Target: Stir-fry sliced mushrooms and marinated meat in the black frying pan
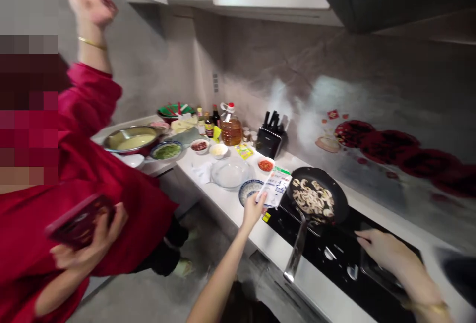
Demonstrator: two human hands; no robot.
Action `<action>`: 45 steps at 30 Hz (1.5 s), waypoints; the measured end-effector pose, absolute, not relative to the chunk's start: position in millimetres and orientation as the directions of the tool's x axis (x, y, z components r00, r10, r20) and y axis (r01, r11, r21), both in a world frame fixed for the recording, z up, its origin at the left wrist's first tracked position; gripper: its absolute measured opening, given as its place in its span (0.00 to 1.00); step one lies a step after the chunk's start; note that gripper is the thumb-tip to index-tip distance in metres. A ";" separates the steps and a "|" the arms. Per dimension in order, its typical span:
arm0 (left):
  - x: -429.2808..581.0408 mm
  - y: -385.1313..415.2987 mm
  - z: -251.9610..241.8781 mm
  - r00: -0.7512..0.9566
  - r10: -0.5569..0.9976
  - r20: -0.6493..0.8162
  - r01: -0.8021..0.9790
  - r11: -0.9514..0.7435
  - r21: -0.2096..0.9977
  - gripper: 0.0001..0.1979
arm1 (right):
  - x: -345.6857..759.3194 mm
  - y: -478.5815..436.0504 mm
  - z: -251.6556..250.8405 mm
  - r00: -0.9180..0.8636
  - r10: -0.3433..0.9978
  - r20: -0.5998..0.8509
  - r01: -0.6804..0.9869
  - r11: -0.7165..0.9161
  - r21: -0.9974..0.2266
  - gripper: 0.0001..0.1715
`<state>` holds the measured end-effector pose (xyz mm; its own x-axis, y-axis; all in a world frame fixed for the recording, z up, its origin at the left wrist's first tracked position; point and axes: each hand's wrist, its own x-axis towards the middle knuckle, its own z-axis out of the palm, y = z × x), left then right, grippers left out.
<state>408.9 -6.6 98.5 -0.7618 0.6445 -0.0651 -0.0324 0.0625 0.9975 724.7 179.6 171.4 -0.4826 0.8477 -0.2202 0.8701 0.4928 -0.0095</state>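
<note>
My left hand (254,211) is closed on a white salt bag (275,188) with a green top edge, above the worktop beside the hob. A black frying pan (337,195) stands on the hob with sliced mushrooms (312,200) in it. My right hand (383,249) is closed round the pan's dark handle, which is hard to see against the black hob. A metal-handled utensil (296,256) rests in the pan, its handle sticking out over the front of the hob. Just behind the salt bag is a blue-patterned bowl (245,191).
Left of me stands a person in red (137,219), one arm raised, a phone (80,221) in the other hand. The worktop holds a glass dish (230,174), chopped red peppers (265,165), a knife block (269,142), an oil jug (231,132) and a metal basin (115,140).
</note>
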 end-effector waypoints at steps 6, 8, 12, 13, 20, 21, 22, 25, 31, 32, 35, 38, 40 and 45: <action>405.5 -2.3 97.8 -0.742 0.670 -0.025 0.057 0.101 0.993 0.22 | 684.9 159.7 170.8 -0.350 0.915 -0.198 0.929 0.367 0.053 0.22; 404.7 0.9 97.2 -0.741 0.671 -0.023 0.080 0.123 0.989 0.22 | 679.9 159.5 163.0 -0.374 0.914 -0.157 0.922 0.385 0.044 0.23; 405.6 4.5 95.1 -0.728 0.685 -0.043 0.069 0.136 0.988 0.23 | 685.8 153.8 159.4 -0.441 0.881 -0.169 0.892 0.451 0.028 0.21; 405.9 4.8 94.6 -0.722 0.689 -0.056 0.054 0.136 0.989 0.23 | 690.1 152.0 163.0 -0.446 0.879 -0.169 0.889 0.457 0.030 0.21; 408.3 7.1 95.4 -0.710 0.702 -0.052 0.070 0.144 0.987 0.22 | 714.5 145.8 192.8 -0.506 0.831 -0.230 0.852 0.523 0.013 0.18; 409.0 7.8 96.0 -0.702 0.710 -0.047 0.075 0.139 0.988 0.23 | 713.5 146.9 190.7 -0.503 0.833 -0.231 0.853 0.521 0.021 0.18; 409.8 8.5 96.8 -0.695 0.718 -0.044 0.080 0.137 0.987 0.23 | 711.3 149.2 186.5 -0.495 0.842 -0.215 0.858 0.513 0.033 0.18; 411.4 9.5 100.3 -0.696 0.716 -0.059 0.087 0.165 0.982 0.24 | 702.6 162.2 167.2 -0.454 0.880 -0.136 0.886 0.462 0.031 0.20; 405.2 9.5 112.9 -0.734 0.679 -0.032 0.220 0.282 0.934 0.25 | 706.7 190.0 140.9 -0.310 0.938 -0.155 0.951 0.308 -0.040 0.23; 403.2 11.4 115.3 -0.718 0.696 0.002 0.286 0.293 0.912 0.24 | 711.2 190.6 140.3 -0.300 0.940 -0.166 0.954 0.296 -0.049 0.22; 398.2 23.9 123.9 -0.573 0.813 0.102 0.516 0.262 0.816 0.20 | 727.8 183.5 140.3 -0.292 0.944 -0.154 0.955 0.279 -0.100 0.21; 396.0 45.7 138.3 -0.483 0.855 0.189 0.643 0.200 0.739 0.19 | 744.1 165.7 135.8 -0.277 0.951 -0.135 0.953 0.254 -0.162 0.22; 396.4 63.6 152.6 -0.453 0.860 0.235 0.691 0.172 0.703 0.20 | 752.4 150.7 129.3 -0.260 0.956 -0.137 0.950 0.228 -0.211 0.22; 405.0 112.2 189.2 -0.353 0.890 0.288 0.815 0.141 0.563 0.19 | 762.9 117.3 114.1 -0.211 0.963 -0.165 0.933 0.148 -0.328 0.22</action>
<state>405.0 112.2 189.2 -0.3529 0.8902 0.2883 0.8145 0.1406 0.5628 762.9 117.3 114.1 -0.2107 0.9635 -0.1653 0.9330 0.1478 -0.3280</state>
